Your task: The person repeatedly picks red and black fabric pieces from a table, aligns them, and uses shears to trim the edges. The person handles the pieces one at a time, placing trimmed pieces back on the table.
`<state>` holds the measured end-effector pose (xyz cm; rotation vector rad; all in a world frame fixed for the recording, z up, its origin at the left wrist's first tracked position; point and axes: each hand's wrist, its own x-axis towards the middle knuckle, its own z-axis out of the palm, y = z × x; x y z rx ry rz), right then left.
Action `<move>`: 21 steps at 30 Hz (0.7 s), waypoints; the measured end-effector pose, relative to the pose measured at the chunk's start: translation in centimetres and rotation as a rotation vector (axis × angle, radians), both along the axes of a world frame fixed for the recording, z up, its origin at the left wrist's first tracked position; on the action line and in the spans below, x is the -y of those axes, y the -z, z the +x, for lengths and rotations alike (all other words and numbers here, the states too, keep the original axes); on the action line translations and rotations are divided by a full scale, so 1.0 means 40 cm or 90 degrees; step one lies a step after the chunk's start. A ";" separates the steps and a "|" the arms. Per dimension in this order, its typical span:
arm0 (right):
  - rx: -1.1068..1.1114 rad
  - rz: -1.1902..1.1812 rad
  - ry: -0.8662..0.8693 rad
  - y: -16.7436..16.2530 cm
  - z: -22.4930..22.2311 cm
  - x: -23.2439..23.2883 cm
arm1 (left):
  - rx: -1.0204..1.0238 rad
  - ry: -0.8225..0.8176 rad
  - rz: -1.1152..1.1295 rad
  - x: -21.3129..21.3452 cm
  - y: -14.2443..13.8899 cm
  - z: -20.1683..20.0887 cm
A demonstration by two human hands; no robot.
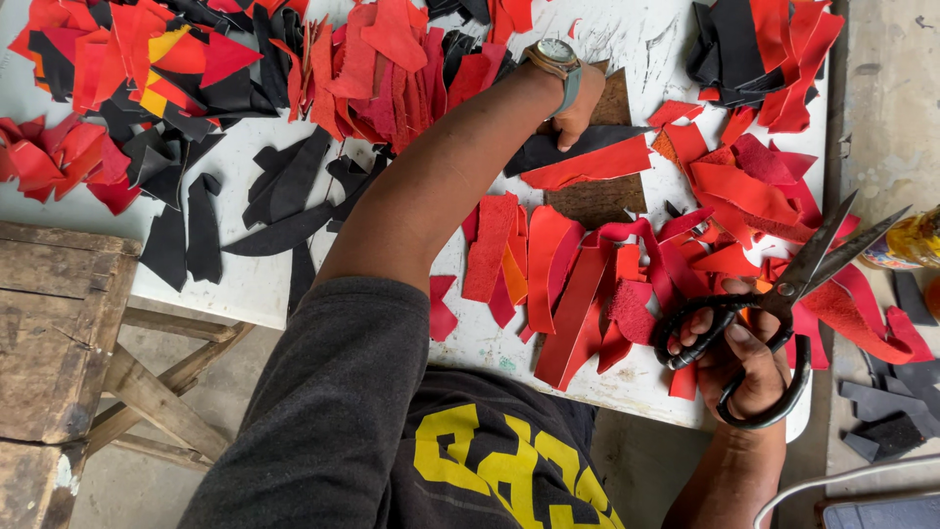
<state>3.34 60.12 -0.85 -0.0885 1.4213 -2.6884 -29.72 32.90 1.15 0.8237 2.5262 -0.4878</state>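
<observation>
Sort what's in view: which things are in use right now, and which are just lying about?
In use:
- scissors, blades open, held by the right hand
- black strip under the left hand
- red strip lying beside it
- brown board underneath both

Lying about:
- red scrap pile
- black cut pieces
- grey pieces
- wooden stool

The left hand presses a black strip and a brown leather piece against the white bench. The right hand grips large black scissors, blades parted, above red scraps; black scraps lie to the left.
</observation>
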 end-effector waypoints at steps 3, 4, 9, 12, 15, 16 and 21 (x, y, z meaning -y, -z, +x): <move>0.003 0.007 0.014 -0.007 0.001 0.008 | -0.014 -0.066 0.124 -0.008 0.011 0.019; 0.014 0.032 0.021 -0.011 0.003 0.007 | -0.031 -0.036 0.134 -0.005 0.012 0.022; 0.023 0.151 0.055 -0.045 0.020 -0.013 | -0.115 0.062 0.588 0.094 -0.045 0.046; -0.026 0.121 0.046 -0.057 0.045 0.009 | 0.152 -0.257 1.217 0.177 -0.085 0.154; -0.011 0.118 -0.039 -0.039 0.038 0.124 | 0.305 -0.381 1.514 0.151 -0.119 0.292; 0.021 0.126 -0.055 -0.038 0.040 0.166 | 0.320 -0.380 1.572 0.127 -0.129 0.336; -0.084 0.328 -0.077 -0.100 0.037 0.314 | 0.343 -0.403 1.660 0.045 -0.180 0.508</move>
